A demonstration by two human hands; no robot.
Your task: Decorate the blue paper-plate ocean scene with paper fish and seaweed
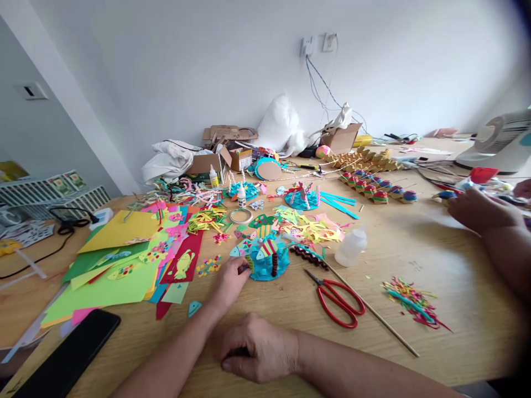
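Note:
My left hand (pixel 233 281) reaches to a round blue craft base (pixel 263 271), its fingers pinched at a yellow-green coiled post (pixel 249 262) on the left side. Striped paper fish (pixel 266 249) and a patterned blue paper fish (pixel 242 248) sit on top of the piece. A dark brown coiled post (pixel 274 265) stands on the base's right part. My right hand (pixel 260 347) rests on the table in a loose curl, and nothing shows in it. Red-handled scissors (pixel 338 301) lie right of the base, beside a thin wooden stick (pixel 385 323).
Coloured paper sheets (pixel 124 276) and a black phone (pixel 68 354) lie left. A translucent bottle (pixel 350 249) stands right of the base, with paper shreds (pixel 410 301) nearer. Another person's hand (pixel 483 210) is at far right. Similar blue crafts (pixel 302 200) stand behind.

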